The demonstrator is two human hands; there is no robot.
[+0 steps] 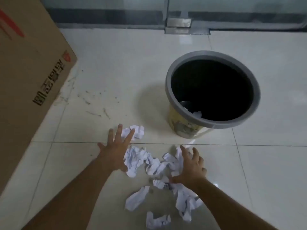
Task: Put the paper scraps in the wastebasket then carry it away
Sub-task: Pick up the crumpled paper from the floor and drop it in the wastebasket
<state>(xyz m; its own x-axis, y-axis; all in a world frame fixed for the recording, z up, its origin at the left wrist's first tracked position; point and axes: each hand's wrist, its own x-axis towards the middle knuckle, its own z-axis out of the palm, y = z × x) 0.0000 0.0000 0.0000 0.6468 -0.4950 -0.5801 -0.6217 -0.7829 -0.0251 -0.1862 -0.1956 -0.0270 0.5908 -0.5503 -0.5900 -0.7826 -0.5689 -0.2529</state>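
**Kid:** Crumpled paper (157,220) is the closest thing, right at the bottom. It is white and all scrunched up.

**Helper:** Is it the only piece?

**Kid:** No. Lots of paper scraps (156,165) lie on the floor (265,163), in a messy bunch between the two arms. One more ball (137,131) sits a bit farther away, under the fingers of the left hand.

**Helper:** What are the hands doing?

**Kid:** The left hand (116,151) is flat with its fingers spread wide. It holds nothing. Its fingertips are over that far ball, and its thumb side is right beside a big scrap.

**Helper:** And the other one?

**Kid:** The right hand (191,168) is open too, fingers a little bent, on top of the right part of the bunch. It touches the paper but has not closed on any.

**Helper:** Where is the wastebasket?

**Kid:** The wastebasket (184,122) stands upright on the floor, far and to the right of the scraps, near them but not touching. It has a grey rim and a yellow side. It is dark inside, and a bit of white paper shows near its close edge.

**Helper:** Anything else?

**Kid:** A big brown cardboard box (28,77) is on the left. A glass wall (116,7) runs along the far side.
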